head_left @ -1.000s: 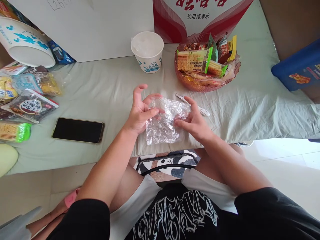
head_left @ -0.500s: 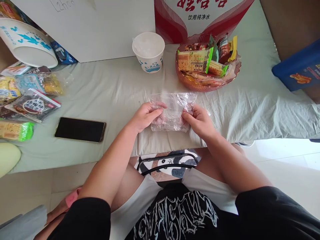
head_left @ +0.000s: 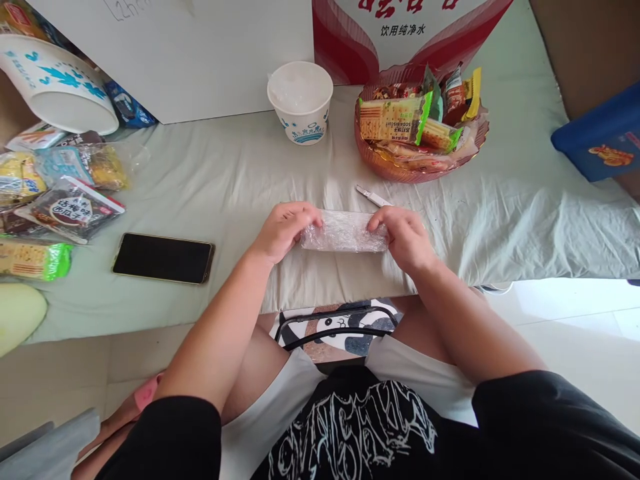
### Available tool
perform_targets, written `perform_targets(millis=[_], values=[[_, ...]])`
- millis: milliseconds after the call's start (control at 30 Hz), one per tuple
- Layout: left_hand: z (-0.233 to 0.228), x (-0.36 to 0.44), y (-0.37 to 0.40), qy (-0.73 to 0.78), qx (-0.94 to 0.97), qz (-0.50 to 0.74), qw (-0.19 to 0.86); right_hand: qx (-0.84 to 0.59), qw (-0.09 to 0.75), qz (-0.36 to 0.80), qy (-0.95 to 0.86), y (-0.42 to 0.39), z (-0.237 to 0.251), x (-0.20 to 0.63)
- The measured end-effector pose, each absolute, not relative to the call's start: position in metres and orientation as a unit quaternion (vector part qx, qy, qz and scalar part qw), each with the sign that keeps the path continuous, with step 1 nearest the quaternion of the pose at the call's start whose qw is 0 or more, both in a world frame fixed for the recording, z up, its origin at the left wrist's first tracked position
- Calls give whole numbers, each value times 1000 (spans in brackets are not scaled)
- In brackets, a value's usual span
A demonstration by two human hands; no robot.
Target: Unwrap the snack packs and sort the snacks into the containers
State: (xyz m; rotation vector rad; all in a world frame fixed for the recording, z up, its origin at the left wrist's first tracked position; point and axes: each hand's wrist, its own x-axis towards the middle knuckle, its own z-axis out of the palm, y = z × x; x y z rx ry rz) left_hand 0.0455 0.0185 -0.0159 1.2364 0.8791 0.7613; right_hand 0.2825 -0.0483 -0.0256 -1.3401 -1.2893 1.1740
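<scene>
A crinkled clear plastic bag (head_left: 345,233), folded into a long narrow strip, is held level between my hands near the front edge of the cloth-covered surface. My left hand (head_left: 287,228) pinches its left end, and my right hand (head_left: 401,235) grips the right end with thumb and bent fingers. Just beyond the strip lies a small utility knife (head_left: 373,196), its near part hidden by my right hand. Farther back stand a white paper tub (head_left: 305,127) with clear plastic inside and a pink ribbed bowl (head_left: 400,167) full of wrapped snacks.
A phone (head_left: 163,258) lies to the left, beside wrapped snacks (head_left: 75,212) and a tipped paper tub (head_left: 65,87). White and red boxes (head_left: 225,60) close off the back. At the right is a blue package (head_left: 600,140). Part of another person's leg (head_left: 117,423) shows at lower left.
The plastic bag has gone from a wider spread sheet to a narrow folded strip. The utility knife beyond it has come into sight. Both hands still hold the ends.
</scene>
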Motion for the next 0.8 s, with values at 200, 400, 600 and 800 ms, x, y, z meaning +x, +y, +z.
perform_targets(millis=[200, 400, 600, 800], values=[[-36, 46, 22, 404, 619, 374, 560, -526, 516, 538, -409, -46, -29, 275], [-45, 54, 18, 450, 644, 502, 362, -609, 501, 368, -492, -48, -25, 272], [-37, 72, -11, 353, 683, 365, 525, -511, 462, 328, -646, -59, -22, 257], [-24, 71, -11, 363, 675, 302, 567, -542, 442, 360, -618, -58, -22, 256]])
